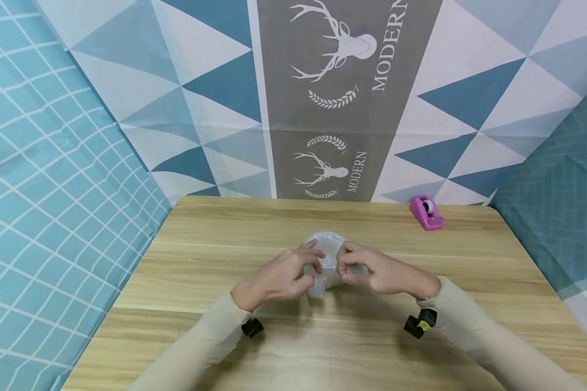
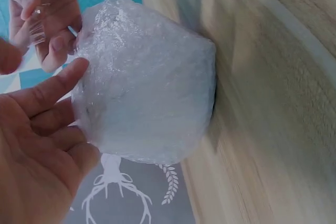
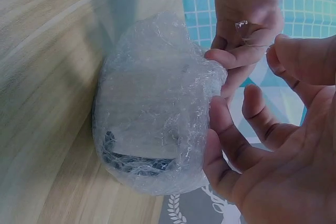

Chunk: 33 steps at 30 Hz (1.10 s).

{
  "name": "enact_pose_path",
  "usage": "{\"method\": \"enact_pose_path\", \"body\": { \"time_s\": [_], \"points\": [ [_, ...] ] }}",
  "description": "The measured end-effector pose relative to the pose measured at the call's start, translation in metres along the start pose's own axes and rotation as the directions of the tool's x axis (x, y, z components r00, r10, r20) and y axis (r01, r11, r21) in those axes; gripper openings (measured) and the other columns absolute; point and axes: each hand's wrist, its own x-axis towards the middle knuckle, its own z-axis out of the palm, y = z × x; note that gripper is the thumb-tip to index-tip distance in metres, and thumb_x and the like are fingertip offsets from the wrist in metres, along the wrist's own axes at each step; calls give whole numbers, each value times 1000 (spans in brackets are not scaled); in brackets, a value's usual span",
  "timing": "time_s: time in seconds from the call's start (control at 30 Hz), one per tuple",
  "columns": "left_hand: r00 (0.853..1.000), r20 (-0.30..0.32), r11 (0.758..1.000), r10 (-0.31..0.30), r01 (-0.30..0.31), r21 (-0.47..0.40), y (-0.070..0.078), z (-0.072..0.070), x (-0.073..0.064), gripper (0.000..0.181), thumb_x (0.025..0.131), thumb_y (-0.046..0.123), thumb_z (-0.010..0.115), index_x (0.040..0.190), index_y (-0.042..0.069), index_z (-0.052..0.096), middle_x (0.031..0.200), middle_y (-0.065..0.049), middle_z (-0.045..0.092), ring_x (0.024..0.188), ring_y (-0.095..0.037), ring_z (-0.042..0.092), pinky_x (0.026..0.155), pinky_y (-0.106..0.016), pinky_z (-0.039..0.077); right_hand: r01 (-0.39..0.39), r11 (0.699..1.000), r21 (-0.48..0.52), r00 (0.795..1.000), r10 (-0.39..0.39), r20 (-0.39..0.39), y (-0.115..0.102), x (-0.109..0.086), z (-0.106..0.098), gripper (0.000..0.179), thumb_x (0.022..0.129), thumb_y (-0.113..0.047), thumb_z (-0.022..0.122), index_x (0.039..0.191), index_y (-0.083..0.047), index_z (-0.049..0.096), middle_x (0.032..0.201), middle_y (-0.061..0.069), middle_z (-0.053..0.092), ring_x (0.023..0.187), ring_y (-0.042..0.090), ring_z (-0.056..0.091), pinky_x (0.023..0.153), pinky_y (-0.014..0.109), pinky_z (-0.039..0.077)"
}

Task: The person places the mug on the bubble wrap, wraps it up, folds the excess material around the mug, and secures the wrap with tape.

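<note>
A bundle wrapped in clear bubble wrap [image 1: 329, 244] sits on the table between both hands. It is rounded, with a flat face in the right wrist view, where something dark shows through the wrap. My left hand [image 1: 288, 274] rests its fingertips against the bundle's top edge, thumb apart from the index finger. From the other side, my right hand [image 1: 379, 269] pinches a short strip of clear tape [image 2: 38, 27] between thumb and index finger. Its other fingers touch the wrapped bundle [image 3: 152, 103]. Whether the strip's free end touches the left thumb, I cannot tell.
A pink tape dispenser [image 1: 426, 213] with a roll in it stands near the back right of the wooden table [image 1: 200, 233]. Patterned cloth [image 1: 215, 98] hangs behind the table, with a blue gridded cloth [image 1: 54, 163] on the left and a teal one [image 1: 562, 179] on the right.
</note>
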Motion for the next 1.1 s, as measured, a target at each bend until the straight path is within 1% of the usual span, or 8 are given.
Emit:
{"method": "enact_pose_path", "body": {
  "time_s": [0.13, 0.3, 0.4, 0.5, 0.6, 0.67, 0.9, 1.1],
  "points": [
    [999, 12, 999, 34, -35, 10, -1, 0, 2, 32, 102, 35, 57, 96, 8, 73, 130, -14, 70, 143, -38, 48, 126, -42, 30, -46, 999, -12, 999, 46, 0, -1, 0, 2, 17, 98, -6, 63, 88, -18, 60, 95, -5, 54, 90, 21, 56, 81, 38, 51],
    [992, 7, 992, 127, -127, 1, -8, -1, 1, 25, 103, 15, 59, 80, 10, 66, 124, -16, 73, 139, -38, 53, 125, -44, 31, -104, 994, -13, 994, 104, -28, -3, -3, 4, 19, 96, -4, 66, 85, -18, 59, 93, -7, 55, 88, 26, 57, 78, 38, 51],
    [994, 15, 994, 112, -111, -25, -12, -2, 0, 25, 103, 13, 57, 78, 12, 61, 124, -15, 73, 140, -38, 52, 123, -45, 35, -105, 994, -12, 993, 104, -50, -1, -6, 5, 20, 95, -1, 66, 85, -17, 60, 91, -7, 56, 85, 26, 57, 76, 37, 51],
    [997, 30, 997, 73, -72, -41, -13, -2, 1, 10, 102, 15, 58, 99, 8, 64, 121, -11, 74, 102, -24, 74, 107, -41, 54, -90, 996, -12, 995, 89, -52, 2, -7, 4, 18, 96, -2, 65, 88, -17, 61, 91, -7, 57, 84, 20, 57, 74, 37, 51],
    [998, 35, 998, 51, -50, -32, -12, -3, 2, 25, 96, 12, 66, 120, 6, 59, 114, -7, 73, 61, -12, 61, 76, -31, 61, -65, 998, -1, 997, 65, -38, 5, -7, 4, 17, 97, -3, 64, 90, -18, 62, 91, -7, 58, 85, 11, 55, 75, 37, 51],
    [997, 14, 997, 76, -76, 5, -12, -1, 3, 32, 93, 10, 72, 120, 5, 57, 108, -6, 72, 59, -11, 58, 69, -26, 59, -46, 999, 7, 999, 46, -29, 5, -7, 3, 17, 98, -2, 63, 91, -18, 61, 92, -6, 58, 87, 8, 53, 76, 37, 51],
    [960, -176, 955, 217, -172, 241, -13, 13, 8, 23, 86, 16, 84, 88, 13, 61, 81, 6, 66, 72, -10, 70, 112, -34, 49, -42, 999, 28, 999, 42, 3, 3, -3, 3, 15, 98, 0, 63, 93, -15, 61, 91, -6, 58, 88, 6, 54, 79, 39, 52],
    [945, -224, 945, 238, -171, 280, -10, 17, 6, 22, 83, 15, 86, 88, 14, 64, 82, 7, 67, 92, -14, 76, 112, -37, 49, -104, 995, 8, 994, 103, 41, -1, 1, 4, 15, 98, -5, 65, 92, -17, 60, 90, -8, 57, 87, 9, 54, 78, 40, 52]
  ]
}}
